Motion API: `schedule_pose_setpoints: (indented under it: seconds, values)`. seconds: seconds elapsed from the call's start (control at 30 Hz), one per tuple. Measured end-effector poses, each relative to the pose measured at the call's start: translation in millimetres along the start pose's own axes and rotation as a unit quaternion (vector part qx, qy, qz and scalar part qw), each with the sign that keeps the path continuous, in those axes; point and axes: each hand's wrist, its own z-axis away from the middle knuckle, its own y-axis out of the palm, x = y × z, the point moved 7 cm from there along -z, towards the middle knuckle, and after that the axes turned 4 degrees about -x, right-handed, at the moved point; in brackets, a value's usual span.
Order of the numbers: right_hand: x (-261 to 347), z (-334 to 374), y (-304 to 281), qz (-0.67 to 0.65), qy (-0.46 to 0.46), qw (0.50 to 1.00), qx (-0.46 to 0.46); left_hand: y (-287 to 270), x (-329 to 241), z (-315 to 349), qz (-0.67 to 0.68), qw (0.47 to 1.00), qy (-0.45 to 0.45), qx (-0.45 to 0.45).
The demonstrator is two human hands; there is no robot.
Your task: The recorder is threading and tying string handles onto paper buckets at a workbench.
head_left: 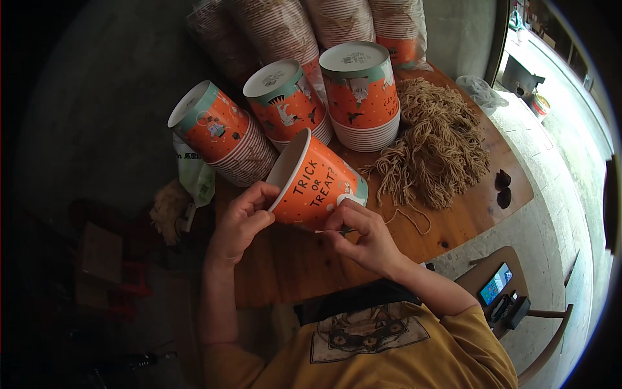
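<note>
A single orange paper bucket [311,185] with dark lettering and a green base band is tilted over the table, its open mouth facing up and left. My left hand [243,220] grips its rim between thumb and fingers. Against the bucket's lower side, my right hand [364,236] is closed in a pinch; a tiny pale tip shows at the fingertips, too small to name. Beyond the bucket stand upside-down stacks of matching buckets: a left stack [227,133], a middle stack [285,107] and a right stack [360,97]. A heap of tan cords [437,142] lies beside them.
One loose cord [418,223] curls on the wooden table [278,272]. Bagged bucket stacks [278,29] line the back. Sunglasses [503,188] rest near the right edge. A phone [496,283] lies on a chair [476,275]; pale gloves [170,211] hang at the left.
</note>
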Motion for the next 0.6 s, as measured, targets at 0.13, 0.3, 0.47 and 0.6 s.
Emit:
schedule_pose_setpoints:
  seconds: [0.13,0.3,0.47,0.6]
  values:
    - [0.9,0.0,-0.3,0.001,-0.009,1.0,-0.005,-2.3,2.9,0.0,-0.013,1.0,0.003,-0.001]
    - [-1.6,-1.4,-0.1,0.004,-0.005,1.0,-0.003,-3.6,2.5,0.3,-0.018,1.0,0.004,0.004]
    - [-2.7,-12.5,-12.3,0.012,-0.047,0.997,-0.065,10.6,-26.5,-15.8,-0.084,0.996,0.008,-0.017]
    - [-8.2,-15.1,-13.3,0.018,-0.041,0.996,-0.071,9.8,-24.3,-59.8,-0.105,0.994,-0.007,0.011]
